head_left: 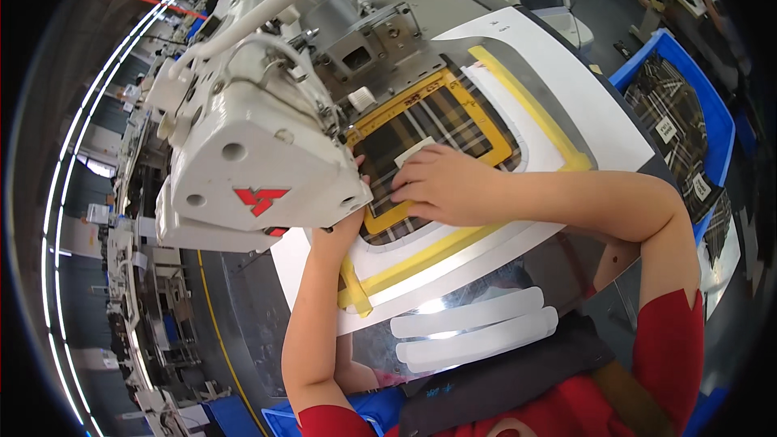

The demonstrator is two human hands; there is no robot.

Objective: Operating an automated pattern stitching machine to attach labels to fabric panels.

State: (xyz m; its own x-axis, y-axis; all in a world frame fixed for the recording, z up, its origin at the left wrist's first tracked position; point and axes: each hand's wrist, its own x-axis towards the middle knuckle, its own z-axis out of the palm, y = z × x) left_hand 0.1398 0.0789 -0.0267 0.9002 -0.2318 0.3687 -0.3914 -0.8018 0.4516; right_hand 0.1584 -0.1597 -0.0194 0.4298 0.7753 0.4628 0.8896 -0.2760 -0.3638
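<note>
Her right hand point(441, 186) lies flat, fingers together, pressing a small white patch point(414, 150) onto the plaid cloth point(421, 125) held inside a yellow frame point(494, 142). The left hand point(350, 222) reaches in under the head of the white sewing machine point(243, 162); how its fingers sit, I cannot tell. It looks like the placing step: the patch is being squared up on the cloth. The next move likely calls for a steady hold and clear fingers. Two smooth white strips point(473, 328) lie near her, on the glossy metal table point(566, 255).
</note>
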